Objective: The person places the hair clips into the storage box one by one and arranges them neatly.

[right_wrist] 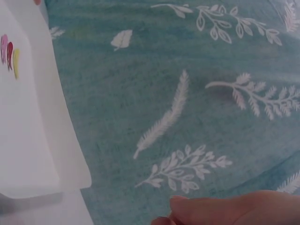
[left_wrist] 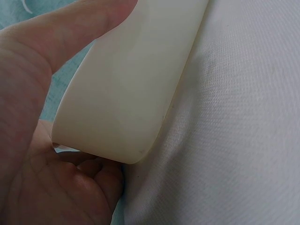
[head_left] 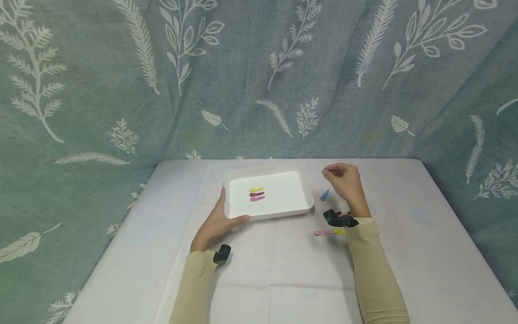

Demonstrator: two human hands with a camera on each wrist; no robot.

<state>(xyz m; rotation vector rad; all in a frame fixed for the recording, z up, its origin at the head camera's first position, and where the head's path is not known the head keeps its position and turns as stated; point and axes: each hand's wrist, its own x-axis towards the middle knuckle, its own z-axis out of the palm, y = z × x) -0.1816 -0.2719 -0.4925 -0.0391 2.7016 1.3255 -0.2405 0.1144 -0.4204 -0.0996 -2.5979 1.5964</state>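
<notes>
In the head view my left hand grips the near left corner of a white tray, thumb along the near side. The left wrist view shows fingers round the tray's corner. Inside the tray lie a yellow hair clip, a dark red hair clip and a pink hair clip. My right hand is raised to the right of the tray with fingers bent and fingertips together; whether something small is between them is hidden. Nearest it, a blue hair clip lies on the table.
Below my right wrist lie a pink hair clip, a yellow hair clip and red pieces, partly hidden by the wrist camera. A white cloth covers the table. Behind it hangs a leaf-patterned green curtain.
</notes>
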